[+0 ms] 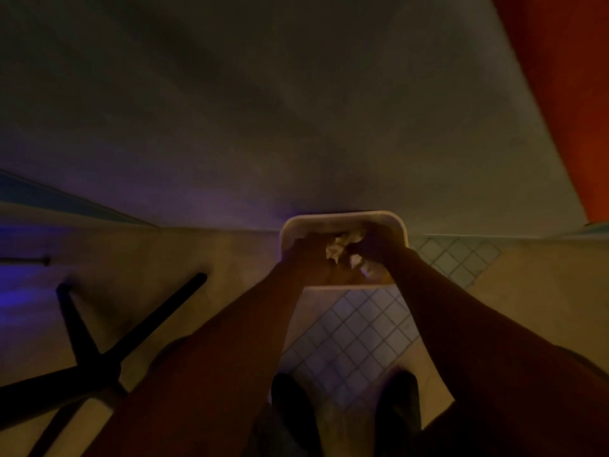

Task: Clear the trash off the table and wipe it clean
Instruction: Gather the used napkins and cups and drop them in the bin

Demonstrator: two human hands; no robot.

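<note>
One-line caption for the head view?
Both hands hold crumpled paper over a pale bin on the dim floor.

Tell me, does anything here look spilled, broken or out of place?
Nothing stands out. Both hands, the left hand and the right hand, are over the open bin on the floor by the wall, with crumpled paper between them. No litter shows on the tiles, though the light is dim.

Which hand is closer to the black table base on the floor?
Left. The left hand is over the bin's left side, toward the black table base. The right hand is over the bin's right side, farther away.
</note>
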